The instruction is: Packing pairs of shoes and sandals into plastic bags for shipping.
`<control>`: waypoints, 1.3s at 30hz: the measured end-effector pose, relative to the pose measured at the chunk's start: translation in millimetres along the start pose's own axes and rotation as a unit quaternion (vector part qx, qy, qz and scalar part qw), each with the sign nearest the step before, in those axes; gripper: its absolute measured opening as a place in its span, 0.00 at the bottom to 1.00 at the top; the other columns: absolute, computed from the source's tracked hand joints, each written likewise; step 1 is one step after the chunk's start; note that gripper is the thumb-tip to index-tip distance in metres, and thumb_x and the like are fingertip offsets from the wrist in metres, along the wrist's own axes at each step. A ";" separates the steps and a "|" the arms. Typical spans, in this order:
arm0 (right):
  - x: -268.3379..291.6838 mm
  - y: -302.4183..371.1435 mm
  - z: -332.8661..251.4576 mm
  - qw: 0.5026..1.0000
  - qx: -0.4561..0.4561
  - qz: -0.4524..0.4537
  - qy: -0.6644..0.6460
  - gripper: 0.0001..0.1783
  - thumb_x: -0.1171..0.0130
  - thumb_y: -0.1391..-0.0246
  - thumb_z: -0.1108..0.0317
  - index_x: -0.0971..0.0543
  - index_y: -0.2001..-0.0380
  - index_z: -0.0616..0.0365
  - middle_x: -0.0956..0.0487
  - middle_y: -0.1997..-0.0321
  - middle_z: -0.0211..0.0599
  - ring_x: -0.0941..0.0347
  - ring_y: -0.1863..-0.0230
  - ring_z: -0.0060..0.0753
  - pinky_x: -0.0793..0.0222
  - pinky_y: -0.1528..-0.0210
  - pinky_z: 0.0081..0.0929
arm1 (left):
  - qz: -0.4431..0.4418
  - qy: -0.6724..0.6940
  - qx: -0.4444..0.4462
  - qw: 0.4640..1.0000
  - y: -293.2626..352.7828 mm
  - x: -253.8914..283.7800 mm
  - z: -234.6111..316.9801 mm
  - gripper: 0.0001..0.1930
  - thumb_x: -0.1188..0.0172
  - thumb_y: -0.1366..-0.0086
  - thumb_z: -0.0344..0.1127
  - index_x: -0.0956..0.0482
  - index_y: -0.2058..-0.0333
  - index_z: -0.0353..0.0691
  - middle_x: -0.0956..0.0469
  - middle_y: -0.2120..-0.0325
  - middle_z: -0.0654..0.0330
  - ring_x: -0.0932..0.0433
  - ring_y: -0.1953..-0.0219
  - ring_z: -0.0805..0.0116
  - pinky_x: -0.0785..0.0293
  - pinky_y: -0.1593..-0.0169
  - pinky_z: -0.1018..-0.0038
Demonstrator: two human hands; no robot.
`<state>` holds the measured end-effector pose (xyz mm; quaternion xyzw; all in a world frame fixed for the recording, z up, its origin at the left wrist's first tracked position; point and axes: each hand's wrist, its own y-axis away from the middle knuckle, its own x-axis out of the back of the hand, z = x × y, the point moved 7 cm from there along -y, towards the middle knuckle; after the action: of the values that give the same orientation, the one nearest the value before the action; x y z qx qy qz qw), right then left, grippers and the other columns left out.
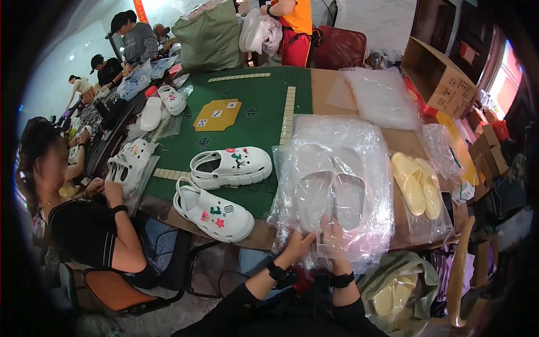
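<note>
A pair of pale grey slippers (349, 196) lies inside a clear plastic bag (331, 174), on top of a stack of similar clear bags (370, 149). My left hand (299, 245) grips the near left edge of the bag, its thumb pointing toward the slippers. Close beside it, my right hand (333, 238) closes on the bag's near edge at the slippers' ends; plastic partly covers its fingers. To the left sit two white clogs with colourful charms, a farther clog (231, 167) and a nearer clog (214, 213). Right of the stack, yellow slippers (416, 188) rest on clear plastic.
A green table mat (261, 112) covers the table's left part. More clear bags (382, 95) lie at the far right, near an open cardboard box (441, 78). A seated person (84, 224) at left handles a white clog. Below right stands a sack (400, 286) with yellow slippers.
</note>
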<state>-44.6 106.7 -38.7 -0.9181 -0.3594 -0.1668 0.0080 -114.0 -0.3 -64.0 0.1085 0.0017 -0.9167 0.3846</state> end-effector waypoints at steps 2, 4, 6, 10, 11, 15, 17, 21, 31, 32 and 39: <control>-0.7 -1.4 0.4 1.000 0.014 -0.007 -0.011 0.26 0.48 0.43 0.53 0.30 0.53 0.67 0.25 0.58 0.54 0.27 0.57 0.46 0.33 0.55 0.34 | 0.007 0.016 0.005 1.000 -0.3 3.4 -2.7 0.14 0.45 0.36 0.36 0.25 0.57 0.33 0.23 0.66 0.63 0.27 0.66 0.76 0.29 0.62 0.76; -4.7 3.7 -22.2 0.995 0.001 -0.058 -0.083 0.22 0.42 0.46 0.58 0.26 0.55 0.65 0.23 0.66 0.40 0.29 0.67 0.25 0.32 0.67 0.25 | -0.004 0.013 0.038 0.999 0.4 7.3 -9.5 0.14 0.44 0.37 0.36 0.25 0.57 0.33 0.23 0.67 0.64 0.27 0.67 0.76 0.29 0.63 0.77; -5.3 3.7 -21.8 0.995 -0.007 -0.053 -0.089 0.20 0.41 0.46 0.60 0.26 0.56 0.65 0.23 0.67 0.39 0.29 0.67 0.24 0.32 0.68 0.24 | -0.019 0.017 0.036 0.999 0.3 6.2 -8.8 0.14 0.47 0.36 0.34 0.27 0.54 0.33 0.24 0.63 0.63 0.27 0.63 0.75 0.29 0.59 0.76; -6.3 -4.5 0.2 0.998 0.032 -0.053 -0.035 0.25 0.48 0.43 0.55 0.30 0.52 0.67 0.24 0.57 0.50 0.29 0.54 0.42 0.36 0.50 0.34 | -0.003 0.043 0.008 0.999 0.1 -1.6 -0.2 0.15 0.44 0.37 0.37 0.26 0.56 0.32 0.23 0.65 0.63 0.26 0.65 0.75 0.28 0.61 0.76; -7.8 -5.1 9.5 0.998 0.031 -0.051 -0.034 0.25 0.48 0.43 0.55 0.30 0.52 0.67 0.24 0.57 0.50 0.29 0.54 0.42 0.36 0.50 0.34 | -0.005 0.044 0.008 0.999 -1.4 -2.2 -3.1 0.15 0.44 0.37 0.37 0.26 0.56 0.32 0.23 0.65 0.63 0.26 0.65 0.75 0.28 0.61 0.76; 0.3 1.6 -20.1 0.998 0.040 -0.037 -0.015 0.25 0.52 0.40 0.53 0.29 0.53 0.67 0.25 0.57 0.55 0.29 0.54 0.48 0.36 0.51 0.35 | -0.001 0.032 0.019 0.999 -1.0 6.2 -17.3 0.16 0.45 0.36 0.37 0.28 0.54 0.31 0.24 0.62 0.61 0.27 0.61 0.73 0.29 0.57 0.74; -2.0 4.2 -29.6 0.995 0.009 -0.087 -0.039 0.25 0.53 0.40 0.53 0.29 0.53 0.67 0.26 0.56 0.58 0.30 0.53 0.52 0.37 0.50 0.37 | 0.006 0.048 0.005 0.999 -1.2 6.6 -15.6 0.17 0.45 0.36 0.37 0.29 0.53 0.31 0.24 0.61 0.61 0.27 0.60 0.73 0.29 0.56 0.74; 0.5 3.7 -22.1 0.998 0.006 -0.062 0.002 0.27 0.51 0.41 0.52 0.30 0.52 0.68 0.27 0.54 0.61 0.30 0.51 0.54 0.37 0.50 0.39 | 0.024 0.007 -0.012 1.000 -0.2 9.0 -16.0 0.17 0.46 0.35 0.39 0.30 0.53 0.32 0.25 0.63 0.62 0.29 0.60 0.74 0.30 0.57 0.74; 6.2 12.5 -30.3 0.991 0.088 -0.053 0.089 0.44 0.38 0.53 0.58 0.44 0.40 0.70 0.37 0.40 0.61 0.35 0.43 0.52 0.40 0.42 0.37 | 0.082 -0.027 0.040 0.995 -0.6 15.7 -24.7 0.25 0.57 0.31 0.52 0.25 0.58 0.33 0.25 0.66 0.63 0.30 0.62 0.75 0.33 0.59 0.75; 5.6 14.7 -28.8 0.992 0.083 -0.044 0.090 0.44 0.38 0.53 0.58 0.44 0.40 0.70 0.37 0.40 0.61 0.35 0.43 0.52 0.40 0.42 0.37 | 0.073 -0.027 0.043 0.996 -2.3 20.0 -32.0 0.25 0.57 0.31 0.52 0.25 0.58 0.33 0.25 0.66 0.63 0.30 0.62 0.75 0.33 0.59 0.75; 11.1 32.2 -75.1 0.969 0.225 -0.051 0.087 0.27 0.44 0.50 0.67 0.33 0.45 0.54 0.25 0.54 0.51 0.26 0.56 0.48 0.31 0.53 0.36 | 0.048 0.062 0.040 0.996 -3.4 18.4 -31.9 0.20 0.57 0.30 0.46 0.28 0.54 0.33 0.25 0.60 0.60 0.30 0.58 0.72 0.34 0.53 0.73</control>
<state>-38.2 80.0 39.0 -0.8553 -0.4318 -0.1607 0.2370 -122.6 -8.1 -99.1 0.1802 -0.0159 -0.8882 0.4223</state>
